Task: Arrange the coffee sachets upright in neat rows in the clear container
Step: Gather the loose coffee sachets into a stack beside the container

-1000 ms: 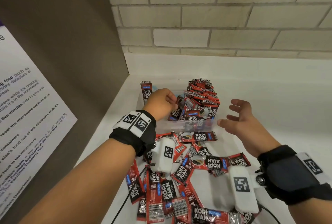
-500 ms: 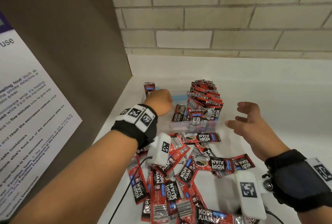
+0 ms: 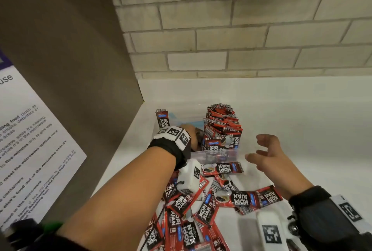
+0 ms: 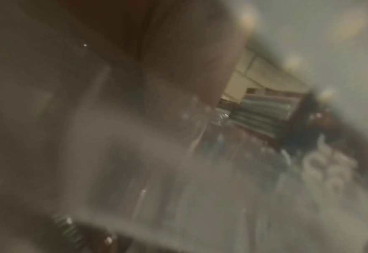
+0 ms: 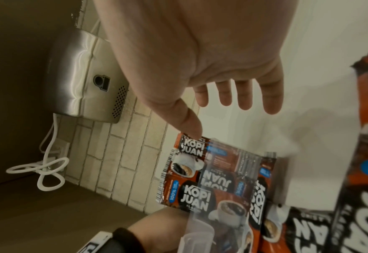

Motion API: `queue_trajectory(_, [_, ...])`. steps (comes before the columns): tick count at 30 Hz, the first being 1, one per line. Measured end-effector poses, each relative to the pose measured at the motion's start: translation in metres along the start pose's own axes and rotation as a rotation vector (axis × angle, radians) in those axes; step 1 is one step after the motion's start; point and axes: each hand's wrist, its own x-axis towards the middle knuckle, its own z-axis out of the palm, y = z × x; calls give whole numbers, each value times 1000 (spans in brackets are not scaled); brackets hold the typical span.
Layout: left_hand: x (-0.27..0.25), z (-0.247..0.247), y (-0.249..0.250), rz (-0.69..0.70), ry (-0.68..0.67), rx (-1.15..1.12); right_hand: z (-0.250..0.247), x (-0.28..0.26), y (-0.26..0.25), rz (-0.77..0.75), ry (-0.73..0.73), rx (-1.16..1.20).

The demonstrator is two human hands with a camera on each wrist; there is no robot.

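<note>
Clear plastic forms the container (image 3: 216, 153) on the white counter (image 3: 302, 121), where upright coffee sachets (image 3: 222, 127) are packed along its right side, while the left hand (image 3: 191, 134) is reached inside, its grip hidden, and the right hand (image 3: 269, 158) is held spread and empty beside it, above loose sachets (image 3: 201, 206).

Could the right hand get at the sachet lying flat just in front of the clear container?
Probably yes: the right hand hovers open beside that sachet, which lies uncovered before the clear container.
</note>
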Motion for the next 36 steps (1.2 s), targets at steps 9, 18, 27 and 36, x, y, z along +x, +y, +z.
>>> queue_trajectory(9, [-10, -12, -19, -26, 416, -373, 1, 2, 3, 11, -20, 21])
queue_trajectory(18, [13, -3, -7, 58, 477, -424, 1, 4, 8, 4, -38, 8])
queue_trajectory(27, [16, 2, -9, 30, 502, -496, 0, 6, 11, 12, -30, 7])
queue_trajectory(36, [8, -2, -14, -3, 355, -565, 1, 5, 8, 16, -25, -33])
